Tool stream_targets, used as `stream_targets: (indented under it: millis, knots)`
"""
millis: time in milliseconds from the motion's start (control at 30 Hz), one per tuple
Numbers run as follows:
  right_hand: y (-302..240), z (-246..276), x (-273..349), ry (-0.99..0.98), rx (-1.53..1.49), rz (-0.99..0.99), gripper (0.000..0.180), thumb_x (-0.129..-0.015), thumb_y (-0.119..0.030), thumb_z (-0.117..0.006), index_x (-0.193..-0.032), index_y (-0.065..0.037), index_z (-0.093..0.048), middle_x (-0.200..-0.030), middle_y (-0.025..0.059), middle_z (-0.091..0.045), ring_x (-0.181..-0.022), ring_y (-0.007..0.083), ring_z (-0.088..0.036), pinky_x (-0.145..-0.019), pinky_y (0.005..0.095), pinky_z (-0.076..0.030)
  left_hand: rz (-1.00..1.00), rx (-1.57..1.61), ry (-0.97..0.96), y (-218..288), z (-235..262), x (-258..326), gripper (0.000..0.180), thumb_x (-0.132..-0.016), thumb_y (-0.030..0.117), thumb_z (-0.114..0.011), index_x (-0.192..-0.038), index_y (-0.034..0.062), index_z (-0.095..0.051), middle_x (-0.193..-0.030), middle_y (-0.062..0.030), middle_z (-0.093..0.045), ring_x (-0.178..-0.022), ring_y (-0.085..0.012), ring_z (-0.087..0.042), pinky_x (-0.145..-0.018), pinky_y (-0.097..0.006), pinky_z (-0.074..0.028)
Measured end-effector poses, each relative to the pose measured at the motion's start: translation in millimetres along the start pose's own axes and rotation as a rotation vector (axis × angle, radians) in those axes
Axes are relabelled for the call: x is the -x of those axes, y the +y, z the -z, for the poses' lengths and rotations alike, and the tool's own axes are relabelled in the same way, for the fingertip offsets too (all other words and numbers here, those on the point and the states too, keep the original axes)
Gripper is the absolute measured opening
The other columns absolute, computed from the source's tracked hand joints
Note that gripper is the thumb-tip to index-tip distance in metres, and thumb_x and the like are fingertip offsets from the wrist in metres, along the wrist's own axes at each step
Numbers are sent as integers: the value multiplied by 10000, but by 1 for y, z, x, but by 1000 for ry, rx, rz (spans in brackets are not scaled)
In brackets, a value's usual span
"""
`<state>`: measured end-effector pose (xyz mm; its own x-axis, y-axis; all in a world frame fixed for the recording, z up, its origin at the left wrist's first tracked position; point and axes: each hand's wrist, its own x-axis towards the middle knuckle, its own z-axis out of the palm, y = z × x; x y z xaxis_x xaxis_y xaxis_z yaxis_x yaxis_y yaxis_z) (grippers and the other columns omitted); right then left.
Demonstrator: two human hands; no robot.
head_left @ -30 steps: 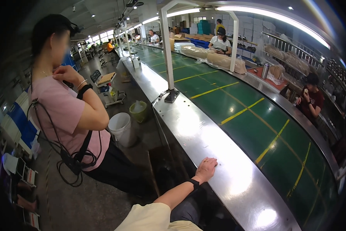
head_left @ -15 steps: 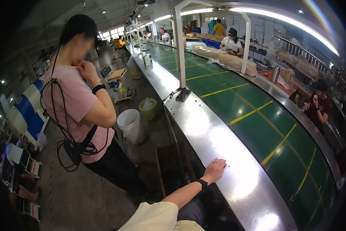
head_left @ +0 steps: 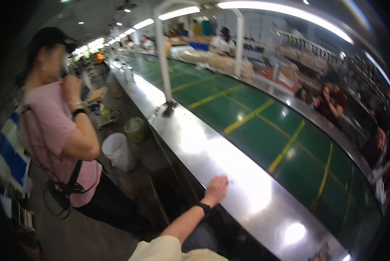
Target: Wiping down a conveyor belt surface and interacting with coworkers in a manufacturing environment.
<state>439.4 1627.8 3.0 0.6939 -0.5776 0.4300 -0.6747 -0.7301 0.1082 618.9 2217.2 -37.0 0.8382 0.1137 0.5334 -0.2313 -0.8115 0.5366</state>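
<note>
My left hand [head_left: 216, 190] rests on the shiny metal ledge [head_left: 199, 150] that runs beside the green conveyor belt. Its fingers are curled in, and the inside of the fist is hidden, so I cannot tell if it holds anything. A black band [head_left: 204, 209] is on that wrist. Just past the fingertips, a tiny dark speck [head_left: 230, 181] lies on the metal, too small to name. My right hand is not in view.
The belt [head_left: 247, 137] with yellow stripes lies beyond the ledge. A white post [head_left: 162, 58] stands on the ledge near a dark flat object [head_left: 169, 110]. At left stands a co-worker in pink [head_left: 51, 126], near a white bucket [head_left: 118, 152] and a greenish bin [head_left: 134, 129].
The view has swung right, so the scene sits further left and looks blurred. My left hand stays on the ledge, its fingers looking more tightly curled.
</note>
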Motion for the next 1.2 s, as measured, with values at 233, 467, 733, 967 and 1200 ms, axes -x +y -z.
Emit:
stream_targets:
  millis: [233, 467, 733, 967, 1200]
  knots:
    - [-2, -20, -10, -72, -10, -145, 377, -847, -343, -555, -1170, -152, -594, -1212, 28, -597, -1137, 239, -535, -883, 438, -444, 402, 190, -66, -16, -13, -30, 192, -780, 44, -549, -972, 40, -567, -976, -117, -621, -910, -288, -597, -769, -405, -495]
    - [4, -24, -3, -108, 30, -140, 389, -856, -362, -544, -1201, -183, -573, -1252, -10, -570, -1179, 216, -501, -897, 457, -425, 1102, 1335, -84, -4, 8, -102, 366, -861, 88, -525, -1181, 28, -360, -1216, -178, -391, -966, -383, -563, -721, -444, -550]
    - [-3, -64, 4, -193, -218, -28, 462, -840, -354, -578, -1263, -174, -537, -1312, 89, -517, -1213, 297, -462, -957, 490, -386, 1153, 1153, 0, -35, 18, -88, 397, -856, 111, -552, -1193, 34, -355, -1108, -156, -449, -932, -344, -583, -685, -443, -557]
    - [15, -16, -2, 2, -81, 26, 424, -796, -436, -524, -1086, -147, -635, -966, 145, -673, -937, 411, -612, -890, 723, -323, 925, 1047, 262, -92, 105, -130, 333, -834, 141, -592, -1091, 22, -417, -858, -131, -530, -647, -258, -590, -564, -384, -530]
    - [11, -10, -5, 85, -9, -11, 430, -754, -426, -559, -1076, -153, -641, -962, 147, -672, -893, 410, -624, -861, 719, -336, 692, 526, 812, -79, 363, -187, 621, -789, 115, -616, -1302, 24, -278, -930, -125, -546, -606, -157, -572, -460, -285, -509]
